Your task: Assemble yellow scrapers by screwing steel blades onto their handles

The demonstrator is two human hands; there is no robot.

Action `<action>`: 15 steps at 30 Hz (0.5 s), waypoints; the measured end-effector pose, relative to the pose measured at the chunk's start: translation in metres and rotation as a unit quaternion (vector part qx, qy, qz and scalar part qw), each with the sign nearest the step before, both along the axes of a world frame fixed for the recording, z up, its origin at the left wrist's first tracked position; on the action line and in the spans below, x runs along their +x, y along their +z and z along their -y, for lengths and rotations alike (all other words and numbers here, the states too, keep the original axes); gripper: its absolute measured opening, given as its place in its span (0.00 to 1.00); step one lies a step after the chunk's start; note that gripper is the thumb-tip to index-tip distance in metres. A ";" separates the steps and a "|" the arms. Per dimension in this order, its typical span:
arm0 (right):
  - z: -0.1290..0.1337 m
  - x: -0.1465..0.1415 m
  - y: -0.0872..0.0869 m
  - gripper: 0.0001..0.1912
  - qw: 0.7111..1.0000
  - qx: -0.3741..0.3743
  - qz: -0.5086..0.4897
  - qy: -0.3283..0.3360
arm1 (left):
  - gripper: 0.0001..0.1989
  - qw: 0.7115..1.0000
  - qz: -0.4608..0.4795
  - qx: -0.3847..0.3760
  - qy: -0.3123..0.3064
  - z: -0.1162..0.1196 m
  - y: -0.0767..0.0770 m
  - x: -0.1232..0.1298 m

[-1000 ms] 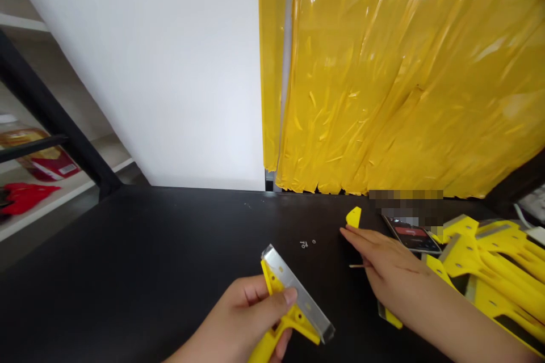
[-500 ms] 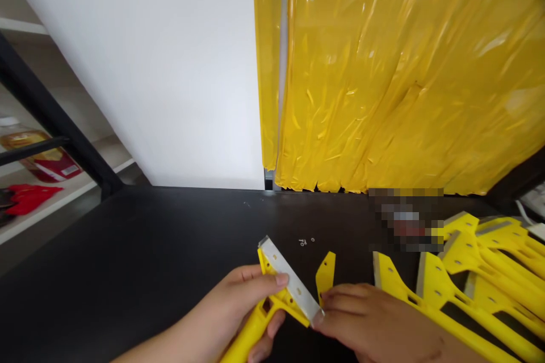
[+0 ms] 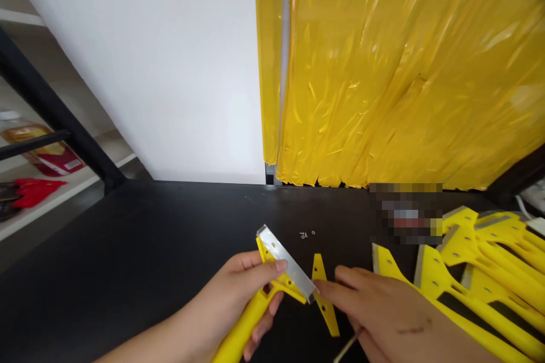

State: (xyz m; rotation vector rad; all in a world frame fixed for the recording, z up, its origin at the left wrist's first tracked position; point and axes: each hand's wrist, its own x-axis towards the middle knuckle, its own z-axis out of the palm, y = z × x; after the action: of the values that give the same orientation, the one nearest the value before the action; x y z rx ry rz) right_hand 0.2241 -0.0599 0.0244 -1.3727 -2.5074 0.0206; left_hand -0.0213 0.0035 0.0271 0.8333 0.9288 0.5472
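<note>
My left hand (image 3: 244, 289) is closed round a yellow scraper (image 3: 242, 323), its thumb pressing a silver metal blade strip (image 3: 287, 264) onto the scraper's head. The strip lies along the head at a slant. My right hand (image 3: 374, 312) has its index finger stretched to the strip's lower right end. Below that palm juts a thin pale rod (image 3: 348, 347), apparently held by the curled fingers; its other end is hidden. Beside the fingertip a yellow plate with holes (image 3: 327, 313) appears to lie on the black table (image 3: 170, 272), partly covered by the finger.
Several yellow scrapers (image 3: 440, 278) lie in a pile at the right. Small metal bits (image 3: 303, 235) sit beyond the hands. A pixelated patch covers something at the back. Behind the table are a white panel (image 3: 170, 68) and yellow plastic sheeting (image 3: 383, 79); shelves (image 3: 97, 176) stand at left.
The yellow plate has turned and now shows more of its length. My right hand has shifted slightly, bringing the thin rod into sight. My left hand still holds the scraper and strip.
</note>
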 end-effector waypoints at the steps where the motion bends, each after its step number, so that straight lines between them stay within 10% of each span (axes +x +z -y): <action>1: 0.001 0.000 -0.002 0.37 1.000 0.014 0.009 0.010 | 0.19 1.000 -0.001 0.006 0.005 -0.001 0.001 0.000; 4: 0.004 0.000 -0.001 0.40 0.999 0.006 0.010 0.042 | 0.20 1.000 -0.014 0.013 0.010 -0.003 0.002 -0.002; 10: -0.005 -0.006 0.002 0.13 0.991 -0.118 -0.053 0.024 | 0.21 1.000 -0.022 0.012 0.018 -0.003 -0.001 -0.002; 15: -0.009 -0.015 -0.023 0.15 0.996 -0.060 -0.063 -0.020 | 0.21 0.999 -0.032 0.021 0.028 -0.003 -0.004 0.000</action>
State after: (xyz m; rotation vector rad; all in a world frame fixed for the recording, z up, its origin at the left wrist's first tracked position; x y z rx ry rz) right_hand 0.2090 -0.0506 0.0014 -1.4196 -2.4078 0.2461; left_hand -0.0213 0.0067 0.0233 0.8696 1.0045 0.5924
